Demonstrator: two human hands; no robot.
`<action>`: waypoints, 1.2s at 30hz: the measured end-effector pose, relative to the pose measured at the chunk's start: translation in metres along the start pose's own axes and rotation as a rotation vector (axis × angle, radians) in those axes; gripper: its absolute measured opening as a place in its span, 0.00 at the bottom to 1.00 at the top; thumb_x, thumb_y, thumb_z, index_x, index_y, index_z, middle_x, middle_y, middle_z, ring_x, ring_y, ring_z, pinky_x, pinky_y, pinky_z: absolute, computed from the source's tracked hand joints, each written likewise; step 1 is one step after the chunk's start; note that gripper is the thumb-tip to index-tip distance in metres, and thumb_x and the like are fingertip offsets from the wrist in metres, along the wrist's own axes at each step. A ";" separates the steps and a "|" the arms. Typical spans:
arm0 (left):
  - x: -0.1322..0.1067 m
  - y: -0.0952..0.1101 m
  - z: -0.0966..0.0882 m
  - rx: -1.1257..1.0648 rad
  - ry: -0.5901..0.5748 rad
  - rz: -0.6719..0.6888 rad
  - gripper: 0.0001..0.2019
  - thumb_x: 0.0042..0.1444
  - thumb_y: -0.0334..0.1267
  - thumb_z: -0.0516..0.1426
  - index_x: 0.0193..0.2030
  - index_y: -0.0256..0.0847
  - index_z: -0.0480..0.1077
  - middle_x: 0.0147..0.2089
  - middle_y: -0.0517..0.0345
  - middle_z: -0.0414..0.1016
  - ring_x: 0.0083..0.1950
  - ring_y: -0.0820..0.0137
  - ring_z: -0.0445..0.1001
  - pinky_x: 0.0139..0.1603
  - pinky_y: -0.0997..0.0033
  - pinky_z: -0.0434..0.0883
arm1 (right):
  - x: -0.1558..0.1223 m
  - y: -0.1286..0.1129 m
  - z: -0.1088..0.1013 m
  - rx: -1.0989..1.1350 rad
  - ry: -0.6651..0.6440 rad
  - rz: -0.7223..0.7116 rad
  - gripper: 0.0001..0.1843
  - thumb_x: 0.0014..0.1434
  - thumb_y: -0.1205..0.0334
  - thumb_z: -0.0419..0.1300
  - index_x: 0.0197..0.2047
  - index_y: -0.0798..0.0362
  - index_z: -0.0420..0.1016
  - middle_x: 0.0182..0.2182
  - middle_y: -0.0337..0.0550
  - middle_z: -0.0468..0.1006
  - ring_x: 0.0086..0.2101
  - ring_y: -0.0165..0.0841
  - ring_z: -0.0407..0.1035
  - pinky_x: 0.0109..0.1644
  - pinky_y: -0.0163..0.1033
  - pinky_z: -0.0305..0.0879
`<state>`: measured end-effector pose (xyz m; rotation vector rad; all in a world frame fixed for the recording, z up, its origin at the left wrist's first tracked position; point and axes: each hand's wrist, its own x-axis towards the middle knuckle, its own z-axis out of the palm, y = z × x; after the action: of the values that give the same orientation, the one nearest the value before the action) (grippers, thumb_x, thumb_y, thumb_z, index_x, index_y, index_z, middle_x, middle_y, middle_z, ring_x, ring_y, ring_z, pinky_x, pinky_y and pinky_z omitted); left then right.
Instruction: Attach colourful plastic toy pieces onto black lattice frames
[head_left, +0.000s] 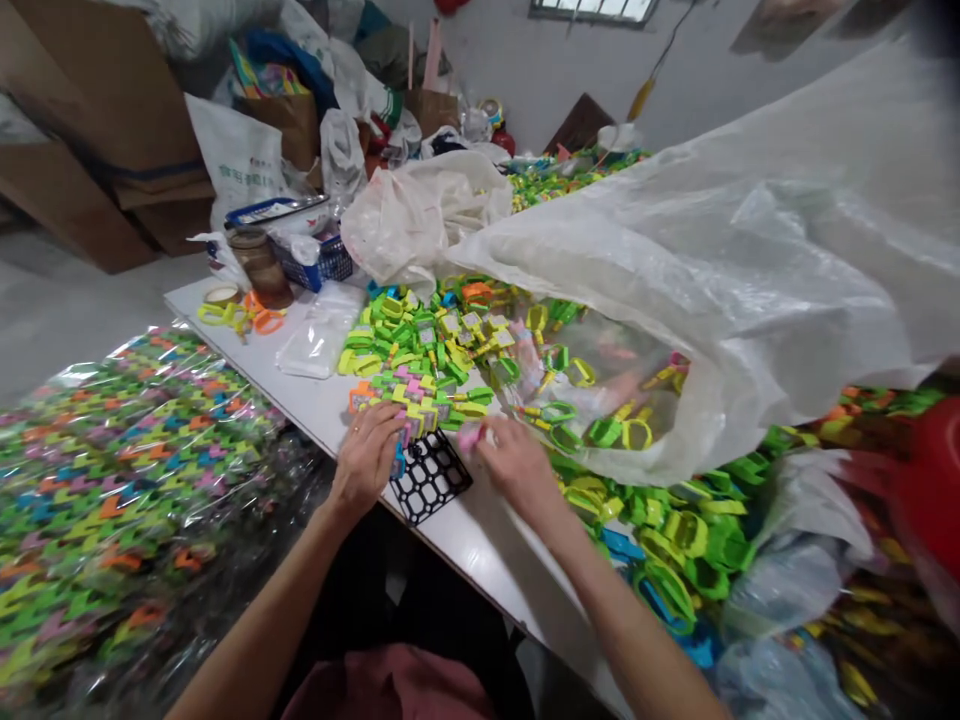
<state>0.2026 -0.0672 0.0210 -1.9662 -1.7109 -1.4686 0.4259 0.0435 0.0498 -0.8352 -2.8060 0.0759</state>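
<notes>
My left hand (367, 455) lies at the left end of a black plastic grid (431, 480), its fingers stretched over the coloured pieces set there. A blue plastic piece (399, 460) shows beside its thumb side. Yellow, pink and orange pieces (409, 395) with small square faces fill the grid's far part, while the near cells are bare. To the right of the grid, my right hand (517, 465) pinches a small pink plastic piece (471, 437), partly hidden and blurred. Beyond both hands, loose green and yellow plastic pieces (427, 335) with loops lie heaped on the white table (495, 540).
A large clear plastic bag (675, 250) spills more looped pieces on the right. Flat plastic bags (322, 330), a brown jar (260, 268) and a blue basket (304, 262) stand at the left. Wrapped sheets of coloured pieces (142, 480) are stacked beside the table.
</notes>
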 end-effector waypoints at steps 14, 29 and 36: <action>0.006 0.009 0.013 0.122 -0.049 -0.056 0.11 0.67 0.36 0.49 0.45 0.41 0.73 0.51 0.50 0.76 0.57 0.63 0.72 0.66 0.52 0.62 | -0.030 -0.016 0.015 0.197 -0.317 0.292 0.14 0.64 0.73 0.51 0.46 0.57 0.75 0.47 0.54 0.75 0.47 0.39 0.70 0.49 0.38 0.65; 0.001 0.001 0.014 0.071 -0.040 0.004 0.10 0.66 0.36 0.50 0.45 0.41 0.72 0.50 0.50 0.73 0.56 0.62 0.70 0.63 0.55 0.63 | -0.031 -0.045 0.007 0.939 0.130 0.650 0.14 0.54 0.53 0.65 0.36 0.55 0.73 0.23 0.34 0.69 0.24 0.29 0.62 0.28 0.32 0.57; 0.002 0.002 0.006 0.081 -0.160 0.007 0.16 0.66 0.48 0.51 0.49 0.40 0.69 0.54 0.45 0.70 0.60 0.57 0.67 0.65 0.50 0.62 | 0.006 -0.080 0.070 1.223 0.144 0.590 0.10 0.54 0.55 0.62 0.34 0.53 0.75 0.27 0.39 0.76 0.29 0.33 0.68 0.33 0.36 0.66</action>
<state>0.2078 -0.0629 0.0202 -2.0945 -1.7929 -1.2488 0.3631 -0.0189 -0.0087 -1.1188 -1.7008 1.5093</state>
